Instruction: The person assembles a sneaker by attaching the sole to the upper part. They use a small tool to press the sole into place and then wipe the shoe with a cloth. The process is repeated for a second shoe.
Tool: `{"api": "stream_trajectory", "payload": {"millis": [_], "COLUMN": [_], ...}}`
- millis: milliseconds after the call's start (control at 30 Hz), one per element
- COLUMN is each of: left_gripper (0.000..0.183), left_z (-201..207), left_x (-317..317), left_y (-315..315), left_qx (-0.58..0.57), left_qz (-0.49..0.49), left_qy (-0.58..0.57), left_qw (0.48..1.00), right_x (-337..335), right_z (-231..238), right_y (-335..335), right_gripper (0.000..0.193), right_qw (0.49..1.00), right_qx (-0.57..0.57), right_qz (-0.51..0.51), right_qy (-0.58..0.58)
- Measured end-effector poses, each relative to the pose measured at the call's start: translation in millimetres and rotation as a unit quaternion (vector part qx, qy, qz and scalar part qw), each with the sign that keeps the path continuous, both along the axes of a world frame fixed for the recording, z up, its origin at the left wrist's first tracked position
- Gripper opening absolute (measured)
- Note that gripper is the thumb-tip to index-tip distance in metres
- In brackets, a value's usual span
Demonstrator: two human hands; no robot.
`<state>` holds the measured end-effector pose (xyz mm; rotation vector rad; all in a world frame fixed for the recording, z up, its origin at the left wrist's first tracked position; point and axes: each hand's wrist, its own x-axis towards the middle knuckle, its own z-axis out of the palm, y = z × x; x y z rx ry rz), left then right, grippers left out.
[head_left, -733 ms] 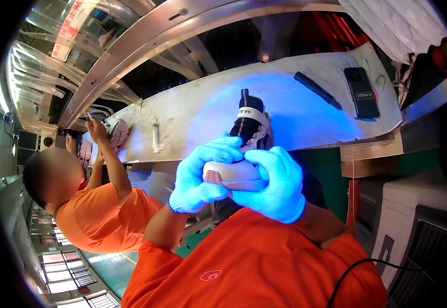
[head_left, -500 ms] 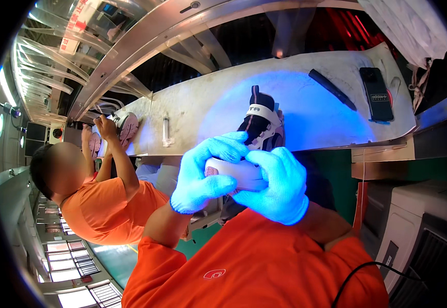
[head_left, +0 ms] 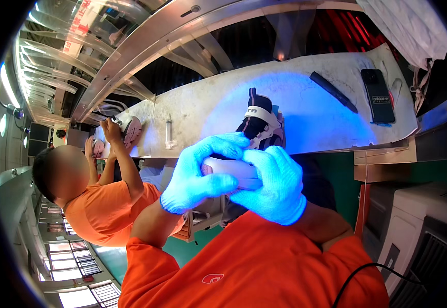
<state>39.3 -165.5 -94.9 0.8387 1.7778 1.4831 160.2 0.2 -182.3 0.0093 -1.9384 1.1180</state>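
Observation:
Both my hands wear knitted gloves that look bright blue under the light. Between them is a pale, rounded shoe part (head_left: 236,173) with a pinkish patch on its left end. My left hand (head_left: 203,172) wraps its left side, thumb along the near face. My right hand (head_left: 274,185) closes on its right side, fingers bent over the top. Just beyond my fingertips stands a black and white sneaker (head_left: 262,117) with laces and a pull loop on top. My hands hide its near end, so I cannot tell whether the held part joins it.
The worktable (head_left: 192,97) carries a dark pen-shaped tool (head_left: 334,92), a black phone-like device (head_left: 377,96) and a clear syringe-like tube (head_left: 168,132). At left, a co-worker in orange (head_left: 105,205) handles a pink-soled shoe (head_left: 132,131). A metal frame (head_left: 146,36) runs behind the table.
My left hand and the held shoe part have shifted slightly left. My right hand's grip stays much the same. The view has turned a little.

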Motion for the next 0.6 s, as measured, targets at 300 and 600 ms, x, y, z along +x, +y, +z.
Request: {"api": "stream_trajectory", "payload": {"millis": [300,600], "left_gripper": [0.070,0.059], "left_z": [-13.7,-26.2], "left_x": [-13.8,-17.4], "left_y": [0.5,-7.4], "left_qx": [0.023,0.045], "left_qz": [-0.035,0.056], "left_qy": [0.071,0.036], "left_qw": [0.997,0.997], "right_x": [-1.9,19.0], "right_z": [2.2,-23.9], "right_y": [4.3,-6.9], "right_gripper": [0.072,0.081], "right_qw": [0.999,0.985], "right_qx": [-0.036,-0.153], "right_qz": [0.011,0.046], "right_qy": [0.006,-0.063]}}
